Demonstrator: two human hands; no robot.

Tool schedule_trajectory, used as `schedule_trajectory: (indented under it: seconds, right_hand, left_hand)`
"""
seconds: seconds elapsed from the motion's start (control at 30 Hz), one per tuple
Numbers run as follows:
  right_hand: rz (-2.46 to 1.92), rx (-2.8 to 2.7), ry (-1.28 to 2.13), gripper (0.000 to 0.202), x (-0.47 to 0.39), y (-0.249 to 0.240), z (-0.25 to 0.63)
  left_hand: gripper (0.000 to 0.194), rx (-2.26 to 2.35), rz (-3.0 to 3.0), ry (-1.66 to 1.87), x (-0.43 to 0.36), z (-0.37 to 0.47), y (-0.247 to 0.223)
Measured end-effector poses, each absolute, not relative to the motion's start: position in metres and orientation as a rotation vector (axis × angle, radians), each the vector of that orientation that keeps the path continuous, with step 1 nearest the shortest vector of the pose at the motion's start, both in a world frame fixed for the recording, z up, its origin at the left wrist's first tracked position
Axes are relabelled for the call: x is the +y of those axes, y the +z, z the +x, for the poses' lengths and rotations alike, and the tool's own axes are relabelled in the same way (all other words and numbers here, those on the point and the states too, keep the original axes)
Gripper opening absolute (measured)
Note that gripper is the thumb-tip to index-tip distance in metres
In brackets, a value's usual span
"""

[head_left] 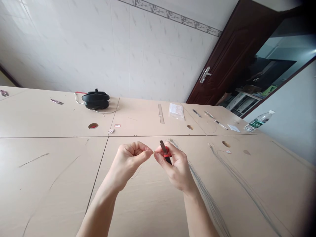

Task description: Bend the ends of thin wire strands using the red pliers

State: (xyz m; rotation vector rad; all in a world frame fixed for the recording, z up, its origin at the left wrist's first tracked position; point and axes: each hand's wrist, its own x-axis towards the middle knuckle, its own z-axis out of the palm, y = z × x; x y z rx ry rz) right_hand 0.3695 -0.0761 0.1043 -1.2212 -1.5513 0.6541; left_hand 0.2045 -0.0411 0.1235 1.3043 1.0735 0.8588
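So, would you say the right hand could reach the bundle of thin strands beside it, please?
Probably yes: the bundle of thin strands lies nearby on the table, nothing apparent between. However, the right hand holds a red-and-black tool, which may hinder its grip.

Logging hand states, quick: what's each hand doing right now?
Left hand: closed, pinching a thin strand.
Right hand: closed, holding a red-and-black tool.

"What is set along the far side of the table [140,204]?"

"From left to right, a corded device [95,101], a ruler [161,113], a plastic bag [176,111], a pen [197,113] and a bottle [258,121] are placed there, with a wall [158,59] behind."

"And nearer?"

"Of two wire bundles [208,201], one is partly hidden by the right hand [176,166]; the other is laid farther right."
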Motion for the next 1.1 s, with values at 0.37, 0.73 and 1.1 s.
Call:
schedule_trajectory:
  seconds: [0.37,0.73,1.1]
  right_hand:
    - [-1.22,-1.549,0.644,0.015,-0.0775,0.1082,0.37]
    - [-1.225,-1.533,0.63,0.016,-0.0776,0.1089,0.3698]
    - [-1.222,-1.529,0.656,0.016,-0.0773,0.1074,0.3704]
  left_hand:
    - [0.019,1.065,1.371,0.928,-0.0387,0.2039,0.1192]
    - [0.018,1.021,1.423,0.922,-0.039,0.2045,0.118]
    - [0.017,1.03,1.465,0.922,-0.0401,0.2055,0.1176]
